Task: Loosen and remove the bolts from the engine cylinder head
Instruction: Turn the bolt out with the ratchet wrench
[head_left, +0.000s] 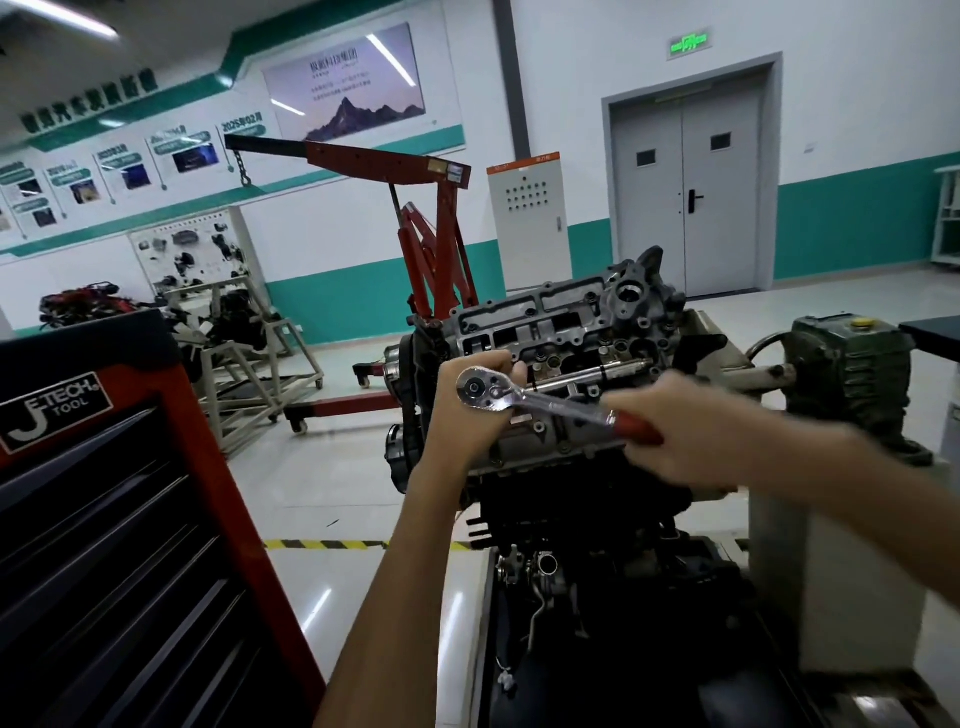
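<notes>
The grey engine cylinder head (566, 322) sits on top of a dark engine block on a stand at the centre. A chrome ratchet wrench (524, 397) with a red handle lies across its near side. My left hand (470, 410) is curled just under the ratchet's round head, gripping what hangs beneath it; that part is hidden by the fingers. My right hand (675, 431), blurred, grips the red handle. Several small bolts and holes show on the head's top face.
A red and black tool cabinet (119, 519) stands close at the left. A red engine hoist (431, 249) is behind the engine. A green gearbox (852, 374) of the stand is at the right. Yellow-black floor tape (322, 544) runs below.
</notes>
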